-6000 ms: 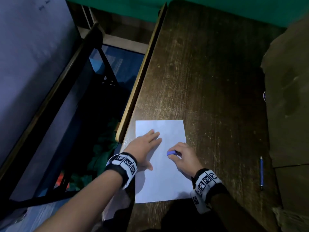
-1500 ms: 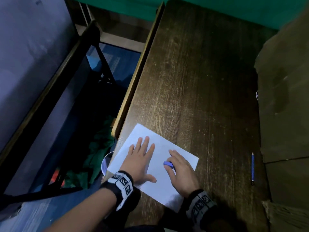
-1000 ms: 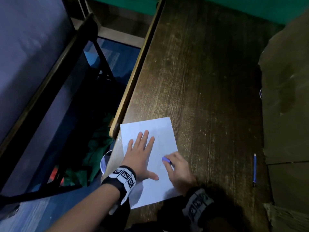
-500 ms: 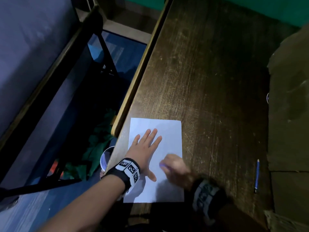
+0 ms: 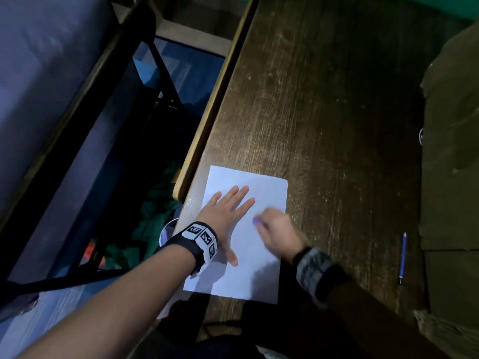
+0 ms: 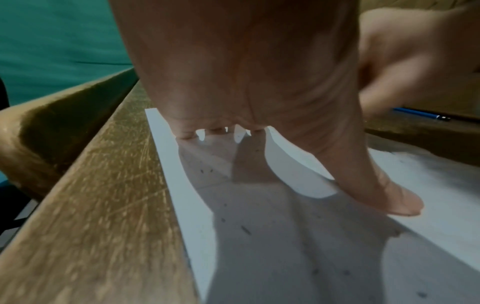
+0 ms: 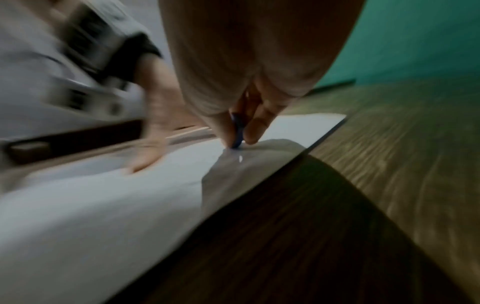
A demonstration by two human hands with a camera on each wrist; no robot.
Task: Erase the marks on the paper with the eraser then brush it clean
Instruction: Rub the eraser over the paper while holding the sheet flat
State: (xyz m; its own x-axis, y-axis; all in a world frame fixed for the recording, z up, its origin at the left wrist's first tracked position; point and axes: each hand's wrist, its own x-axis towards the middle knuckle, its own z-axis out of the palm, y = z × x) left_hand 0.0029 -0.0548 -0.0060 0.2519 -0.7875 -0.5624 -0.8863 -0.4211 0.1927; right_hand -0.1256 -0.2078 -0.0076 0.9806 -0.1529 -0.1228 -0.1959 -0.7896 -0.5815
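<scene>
A white sheet of paper (image 5: 261, 270) lies near the front left corner of the dark wooden desk (image 5: 324, 104). My left hand (image 5: 225, 216) lies flat on its left half, fingers spread and straight, pressing it down. My right hand (image 5: 274, 229) is blurred and pinches a small blue eraser (image 5: 256, 221) against the paper's right half. In the right wrist view the eraser (image 7: 237, 133) is held between thumb and fingers with its tip on the paper (image 7: 103, 205). Small dark crumbs dot the paper (image 6: 285, 246) under my left hand (image 6: 246, 72) in the left wrist view.
A blue pen (image 5: 402, 257) lies on the desk to the right of the paper. A brown cardboard sheet (image 5: 453, 151) covers the desk's right side. Left of the desk's raised edge (image 5: 207, 120) is a gap down to the floor with a black frame (image 5: 160, 63).
The paper has turned from skewed to nearly square with the desk edge over the last frames. My right hand with the eraser has been moving quickly over its right half; my left hand stays flat.
</scene>
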